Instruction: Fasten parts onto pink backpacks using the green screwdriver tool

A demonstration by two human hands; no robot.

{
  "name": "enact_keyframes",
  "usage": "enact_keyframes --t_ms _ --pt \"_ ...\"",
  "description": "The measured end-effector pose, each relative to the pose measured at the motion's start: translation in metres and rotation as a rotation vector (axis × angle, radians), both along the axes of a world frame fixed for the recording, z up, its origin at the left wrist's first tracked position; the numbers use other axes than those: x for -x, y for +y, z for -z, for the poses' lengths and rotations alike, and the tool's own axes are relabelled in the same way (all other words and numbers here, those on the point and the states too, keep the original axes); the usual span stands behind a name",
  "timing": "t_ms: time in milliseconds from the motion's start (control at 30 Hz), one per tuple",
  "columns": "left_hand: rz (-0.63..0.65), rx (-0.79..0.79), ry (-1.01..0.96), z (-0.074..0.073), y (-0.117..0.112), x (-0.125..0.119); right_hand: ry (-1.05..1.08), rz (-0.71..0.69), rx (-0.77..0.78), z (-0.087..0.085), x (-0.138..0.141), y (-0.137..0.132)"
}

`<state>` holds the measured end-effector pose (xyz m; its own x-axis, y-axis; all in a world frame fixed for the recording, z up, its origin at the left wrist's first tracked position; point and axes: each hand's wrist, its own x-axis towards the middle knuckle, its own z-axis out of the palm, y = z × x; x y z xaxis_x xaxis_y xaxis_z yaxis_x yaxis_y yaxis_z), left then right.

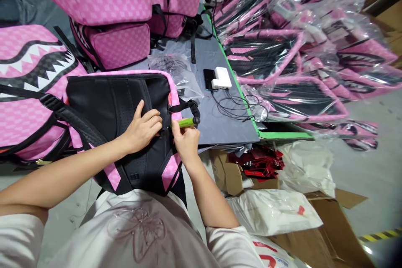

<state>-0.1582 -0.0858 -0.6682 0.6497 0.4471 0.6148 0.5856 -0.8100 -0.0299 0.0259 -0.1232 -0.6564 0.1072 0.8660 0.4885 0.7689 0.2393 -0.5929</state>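
The left hand [143, 127] lies on the black back panel of a pink backpack [119, 109], its fingers curled and pinching the fabric at the panel's right edge. Just beside it, the right hand [186, 141] is closed around a slim green tool [186, 122], held nearly level with its dark tip pointing right. It may be a lighter or a marker; the view is too small to tell. The tool's near end sits close to the left fingertips, next to a black strap loop [190, 106] at the backpack's pink rim.

The backpack lies back side up on a grey table [220, 127], against the person's body. Further along the table are a clear plastic bag [174, 67] of dark parts, a phone [208, 79] touching a white power bank [222, 77], and a coiled black cable [235, 108]. More pink backpacks [103, 8] stand behind and to the left. To the right, beyond the table's green edge, is a heap of bagged backpacks [282, 50]. Below the table are a cardboard box [226, 173], red packets [260, 161] and white bags [273, 211].
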Motion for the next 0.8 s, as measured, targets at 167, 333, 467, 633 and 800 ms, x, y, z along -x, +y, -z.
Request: enact_keyframes --t_ms 167,333,467,633,800 --pt "0.000 -0.041 0.016 -0.003 0.000 0.000 -0.036 -0.005 0.054 -0.003 -0.001 0.001" --pt "-0.002 -0.013 0.034 -0.005 -0.001 -0.001 0.037 -0.061 0.029 -0.003 -0.002 0.000" --pt "-0.016 -0.027 0.053 -0.009 -0.007 0.000 0.046 0.009 0.022 -0.001 -0.003 -0.001" --pt "0.000 -0.108 0.306 -0.046 -0.001 0.000 0.187 -0.079 0.020 -0.003 -0.012 -0.010" --pt "0.081 -0.005 0.561 -0.084 0.030 -0.006 0.664 -0.281 0.049 -0.005 -0.018 -0.038"
